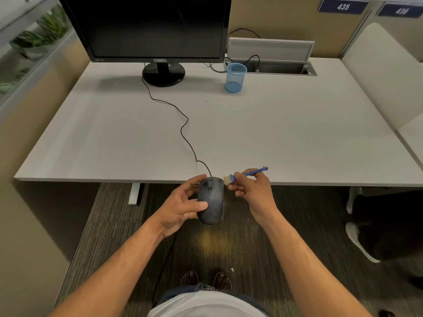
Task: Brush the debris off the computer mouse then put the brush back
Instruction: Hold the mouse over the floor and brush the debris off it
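A dusty black computer mouse [211,200] is held in the air just past the front edge of the white desk [274,133]. My left hand [180,205] grips it from the left, thumb across its top. My right hand [254,191] pinches a small blue brush [248,173] by its handle. The pale bristles touch the mouse's upper right edge. The mouse cable [183,124] runs back across the desk toward the monitor.
A blue mesh pen cup [235,77] stands at the back of the desk, right of the black monitor [146,28]. Behind the cup is an open cable tray [281,68]. Another person's legs and white shoes [359,241] are on the right floor.
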